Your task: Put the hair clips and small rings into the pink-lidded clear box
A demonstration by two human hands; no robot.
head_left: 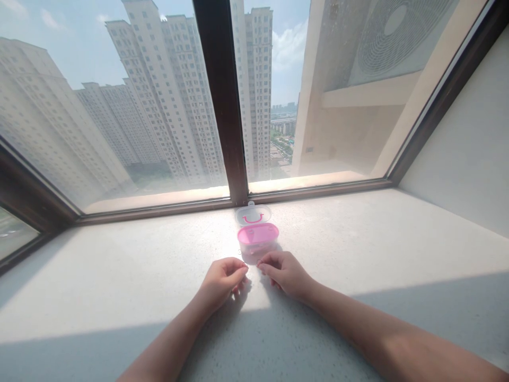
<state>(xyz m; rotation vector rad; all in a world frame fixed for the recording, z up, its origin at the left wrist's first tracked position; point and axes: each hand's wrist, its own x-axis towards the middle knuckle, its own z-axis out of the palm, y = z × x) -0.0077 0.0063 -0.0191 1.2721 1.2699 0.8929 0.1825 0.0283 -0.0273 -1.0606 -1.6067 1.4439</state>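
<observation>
My left hand (227,278) is closed in a pinch, thumb against index finger, just in front of a small plastic box. Facing it across a narrow gap, my right hand (284,273) pinches in the same way. A thin, tiny curved bit shows at the right fingertips; whatever either hand holds is too small to name. The clear box (254,250) has a pink insert (258,233) at its top. Its transparent lid (248,212), with a pink curved handle (253,219), stands open towards the window. Neither hand touches the box visibly.
The pale speckled sill (131,276) spreads around the hands, part sunlit and part shaded. Behind the box runs a dark window frame (234,159) with glass on both sides. A white wall (457,159) bounds the right side.
</observation>
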